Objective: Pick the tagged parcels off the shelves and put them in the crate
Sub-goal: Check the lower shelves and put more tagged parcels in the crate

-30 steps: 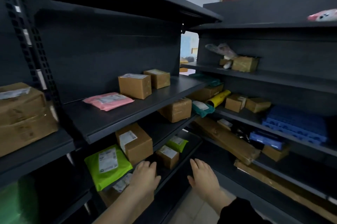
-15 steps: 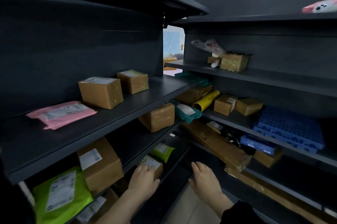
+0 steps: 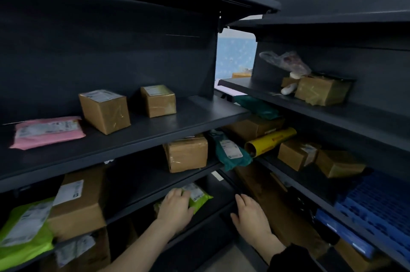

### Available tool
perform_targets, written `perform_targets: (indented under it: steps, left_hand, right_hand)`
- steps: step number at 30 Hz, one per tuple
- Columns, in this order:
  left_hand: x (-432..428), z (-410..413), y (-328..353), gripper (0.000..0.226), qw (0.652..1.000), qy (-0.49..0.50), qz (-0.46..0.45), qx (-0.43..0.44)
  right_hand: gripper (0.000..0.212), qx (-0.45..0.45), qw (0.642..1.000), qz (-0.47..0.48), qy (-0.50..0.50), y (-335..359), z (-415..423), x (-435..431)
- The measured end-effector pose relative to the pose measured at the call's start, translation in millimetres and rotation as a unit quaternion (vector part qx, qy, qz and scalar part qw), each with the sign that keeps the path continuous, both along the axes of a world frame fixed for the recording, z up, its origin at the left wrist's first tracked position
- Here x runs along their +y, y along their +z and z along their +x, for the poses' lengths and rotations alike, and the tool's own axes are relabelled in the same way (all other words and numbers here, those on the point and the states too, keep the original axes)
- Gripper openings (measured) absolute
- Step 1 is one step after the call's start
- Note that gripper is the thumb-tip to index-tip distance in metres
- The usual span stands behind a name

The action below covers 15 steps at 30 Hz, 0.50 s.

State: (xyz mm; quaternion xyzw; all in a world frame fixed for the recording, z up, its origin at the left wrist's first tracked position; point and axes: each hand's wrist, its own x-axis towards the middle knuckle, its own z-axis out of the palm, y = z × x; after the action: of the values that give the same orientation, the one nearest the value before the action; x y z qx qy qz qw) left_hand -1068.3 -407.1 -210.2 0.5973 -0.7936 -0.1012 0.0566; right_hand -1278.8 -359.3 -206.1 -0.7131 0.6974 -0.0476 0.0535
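In the head view, two dark grey shelving units are seen meeting at a corner, with a pale wall and a strip of blue patterned surface visible through the gap between them. The lighting is dim.

On the left unit's upper shelf (image 3: 182, 121), a pink mailer (image 3: 47, 131) is laid flat, with two taped cardboard boxes (image 3: 105, 111) set beside it toward the corner. On the shelf beneath, another taped box (image 3: 187, 154) and a dark green mailer (image 3: 231, 152) are placed near the corner. Lower down, a large labelled box (image 3: 77, 203) is leaned against a lime-green bag (image 3: 24, 234).

On a low shelf, a small lime-green parcel (image 3: 198, 196) with a white label is covered by the left hand (image 3: 175, 207), whose fingers are laid over it; a closed grip cannot be confirmed. The right hand (image 3: 250, 216) is held flat and released, fingers together, beside the shelf edge and apart from the parcel.

On the right unit, a yellow tube (image 3: 271, 141), several brown boxes (image 3: 298, 154) and blue plastic trays (image 3: 377, 207) are stored. A clear plastic bag (image 3: 286, 62) is rested on a taped box on a higher shelf.
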Motion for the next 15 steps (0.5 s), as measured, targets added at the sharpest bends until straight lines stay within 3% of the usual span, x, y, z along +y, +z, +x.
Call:
perform_targets:
  steps: [9, 15]
  left_hand:
    - [-45.4, 0.1, -7.8, 0.063, 0.995, 0.094, 0.024, -0.003]
    - [-95.8, 4.9, -13.4, 0.060, 0.986, 0.160, 0.004, 0.044]
  right_hand:
    - [0.060, -0.021, 0.997, 0.008, 0.075, -13.9, -14.6, -77.9]
    - [0.060, -0.037, 0.993, 0.026, 0.112, -20.9, -9.9, -151.1]
